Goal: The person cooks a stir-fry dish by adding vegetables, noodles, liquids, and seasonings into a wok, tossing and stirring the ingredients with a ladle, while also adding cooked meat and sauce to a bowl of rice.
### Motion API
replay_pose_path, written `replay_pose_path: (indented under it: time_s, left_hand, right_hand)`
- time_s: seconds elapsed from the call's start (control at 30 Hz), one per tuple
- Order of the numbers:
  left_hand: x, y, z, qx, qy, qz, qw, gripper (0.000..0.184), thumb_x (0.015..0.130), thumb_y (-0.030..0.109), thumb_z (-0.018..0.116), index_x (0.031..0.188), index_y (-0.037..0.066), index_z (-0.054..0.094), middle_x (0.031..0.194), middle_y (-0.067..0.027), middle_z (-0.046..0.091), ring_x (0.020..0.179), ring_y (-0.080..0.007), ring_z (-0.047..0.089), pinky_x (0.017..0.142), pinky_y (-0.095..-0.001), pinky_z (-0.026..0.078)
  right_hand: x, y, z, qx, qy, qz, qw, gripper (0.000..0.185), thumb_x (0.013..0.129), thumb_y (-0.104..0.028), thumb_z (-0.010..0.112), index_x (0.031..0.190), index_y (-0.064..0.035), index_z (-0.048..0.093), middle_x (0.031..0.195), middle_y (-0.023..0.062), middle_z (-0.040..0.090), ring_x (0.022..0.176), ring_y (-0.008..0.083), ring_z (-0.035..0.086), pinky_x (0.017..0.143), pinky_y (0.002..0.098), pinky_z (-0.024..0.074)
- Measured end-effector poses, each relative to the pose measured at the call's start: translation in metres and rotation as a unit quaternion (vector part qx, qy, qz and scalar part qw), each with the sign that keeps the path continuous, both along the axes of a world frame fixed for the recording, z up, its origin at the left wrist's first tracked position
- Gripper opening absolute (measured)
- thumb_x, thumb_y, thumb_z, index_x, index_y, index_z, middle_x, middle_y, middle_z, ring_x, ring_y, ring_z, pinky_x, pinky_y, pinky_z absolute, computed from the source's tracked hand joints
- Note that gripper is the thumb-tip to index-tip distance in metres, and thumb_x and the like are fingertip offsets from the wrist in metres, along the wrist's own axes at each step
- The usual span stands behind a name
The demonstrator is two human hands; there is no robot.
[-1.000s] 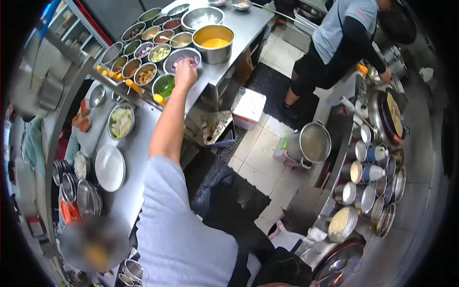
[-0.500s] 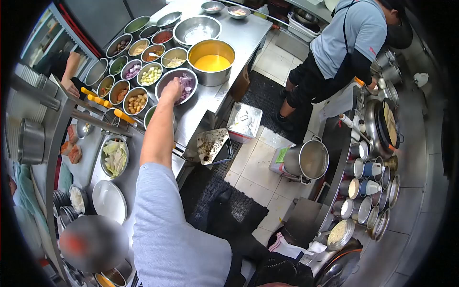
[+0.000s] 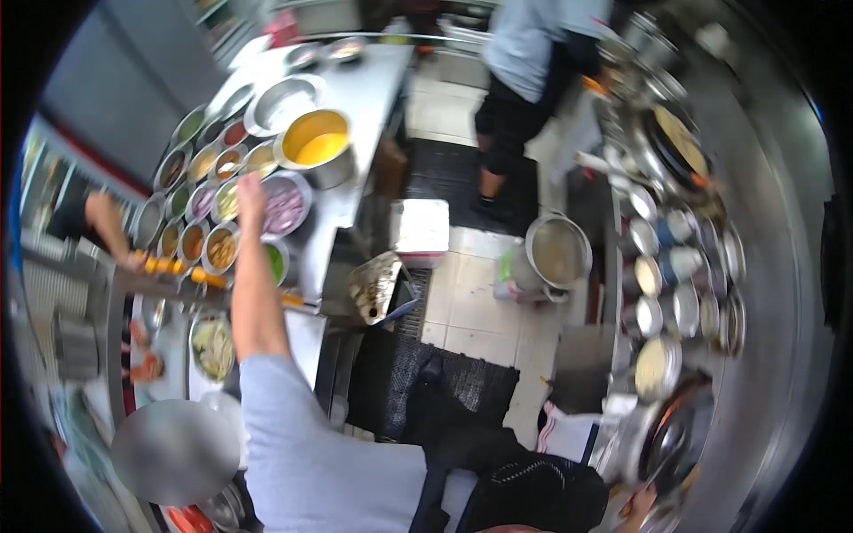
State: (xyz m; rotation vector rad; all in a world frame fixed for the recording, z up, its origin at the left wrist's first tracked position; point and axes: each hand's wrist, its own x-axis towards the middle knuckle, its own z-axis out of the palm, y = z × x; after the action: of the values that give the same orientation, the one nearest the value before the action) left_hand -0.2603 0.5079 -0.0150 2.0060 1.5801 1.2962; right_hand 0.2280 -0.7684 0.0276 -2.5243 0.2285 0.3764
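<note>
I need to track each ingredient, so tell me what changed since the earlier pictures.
The left hand has left the red onion, moving left toward the neighbouring pale green pieces; blur hides whether it holds anything. The right hand now shows by the wok. The bowls keep their arrangement, and the co-worker stands as before.

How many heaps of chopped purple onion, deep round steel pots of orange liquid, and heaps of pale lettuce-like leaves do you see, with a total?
Heaps of chopped purple onion: 2
Deep round steel pot of orange liquid: 1
Heap of pale lettuce-like leaves: 1
Total: 4
</note>
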Motion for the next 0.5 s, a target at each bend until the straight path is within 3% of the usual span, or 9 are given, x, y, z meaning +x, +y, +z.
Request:
replay_pose_path:
  time_s: [0.07,0.13,0.2,0.23,0.27,0.3,0.37,0.4,0.5]
  left_hand:
    - [0.040,-0.052,0.049,-0.187,-0.185,-0.057,0.963,0.028,0.103,0.034,0.058,0.096,0.007,0.060,0.067,-0.0020,0.047,0.069,-0.0150,0.056,0.065,-0.0360,0.047]
    - [0.106,-0.146,0.088,-0.289,-0.390,-0.198,0.852,0.025,0.107,0.033,0.057,0.089,0.015,0.055,0.066,0.0060,0.041,0.054,-0.0077,0.039,0.048,-0.0226,0.034]
    - [0.179,-0.233,0.083,-0.320,-0.418,-0.315,0.790,0.029,0.108,0.032,0.057,0.083,0.018,0.050,0.067,0.0082,0.042,0.054,-0.0027,0.040,0.046,-0.0195,0.033]
    - [0.213,-0.290,0.082,-0.396,-0.393,-0.350,0.752,0.029,0.108,0.032,0.058,0.083,0.019,0.051,0.069,0.0079,0.044,0.058,-0.0024,0.040,0.048,-0.0192,0.032]
    - [0.259,-0.338,0.060,-0.460,-0.428,-0.330,0.704,0.030,0.107,0.033,0.059,0.082,0.019,0.052,0.068,0.0073,0.044,0.056,-0.0032,0.040,0.046,-0.0196,0.031]
    - [0.297,-0.399,0.049,-0.507,-0.391,-0.370,0.673,0.028,0.107,0.035,0.058,0.084,0.019,0.052,0.069,0.0071,0.045,0.055,-0.0042,0.039,0.045,-0.0210,0.032]
    - [0.363,-0.533,0.014,-0.560,-0.310,-0.443,0.627,0.026,0.105,0.040,0.061,0.088,0.021,0.054,0.072,0.0093,0.045,0.058,-0.0044,0.042,0.045,-0.0210,0.032]
    - [0.394,-0.599,0.004,-0.616,-0.298,-0.494,0.536,0.024,0.104,0.041,0.063,0.093,0.021,0.055,0.076,0.0079,0.048,0.060,-0.0055,0.043,0.047,-0.0207,0.031]
    - [0.470,-0.804,0.070,-0.692,-0.181,-0.563,0.415,0.027,0.104,0.041,0.063,0.110,0.015,0.062,0.085,0.0050,0.054,0.063,-0.0045,0.045,0.050,-0.0219,0.034]
  right_hand:
    - [-0.048,0.037,0.019,-0.027,-0.035,-0.074,0.996,0.041,0.101,-0.018,0.057,0.138,-0.0013,0.055,0.058,0.0056,0.056,0.038,0.0163,0.052,0.035,0.0337,0.0401]
    - [-0.073,0.058,0.026,0.063,-0.063,-0.135,0.987,0.056,0.098,-0.019,0.064,0.150,-0.0034,0.048,0.063,0.0038,0.058,0.045,0.0124,0.051,0.039,0.0313,0.0390]
    - [-0.072,0.036,0.001,-0.011,-0.069,-0.117,0.991,0.060,0.100,-0.022,0.063,0.155,-0.0080,0.042,0.074,0.0052,0.063,0.054,0.0108,0.054,0.046,0.0315,0.0445]
    - [-0.082,0.075,0.026,0.059,-0.099,-0.167,0.979,0.060,0.098,-0.025,0.065,0.153,-0.0085,0.047,0.081,0.0113,0.070,0.063,0.0205,0.065,0.058,0.0384,0.0534]
    - [-0.077,0.040,-0.008,-0.087,-0.175,-0.099,0.976,0.061,0.096,-0.027,0.066,0.152,-0.0113,0.049,0.093,0.0203,0.074,0.080,0.0339,0.072,0.075,0.0446,0.0570]
    - [-0.085,0.065,0.016,-0.080,-0.083,-0.158,0.981,0.055,0.098,-0.024,0.064,0.149,-0.0094,0.052,0.109,0.0193,0.073,0.094,0.0287,0.071,0.084,0.0422,0.0548]
    - [-0.114,0.059,0.005,-0.076,-0.095,-0.190,0.974,0.059,0.097,-0.022,0.064,0.153,-0.0101,0.047,0.121,0.0269,0.070,0.115,0.0426,0.068,0.096,0.0457,0.0522]
    - [-0.122,0.034,-0.015,-0.090,-0.134,-0.164,0.973,0.061,0.098,-0.020,0.063,0.155,-0.0111,0.044,0.127,0.0288,0.067,0.120,0.0452,0.065,0.099,0.0470,0.0513]
    - [-0.131,-0.008,-0.039,-0.090,-0.170,-0.150,0.970,0.067,0.100,-0.024,0.062,0.160,-0.0121,0.034,0.109,0.0355,0.068,0.098,0.0520,0.068,0.082,0.0575,0.0535]
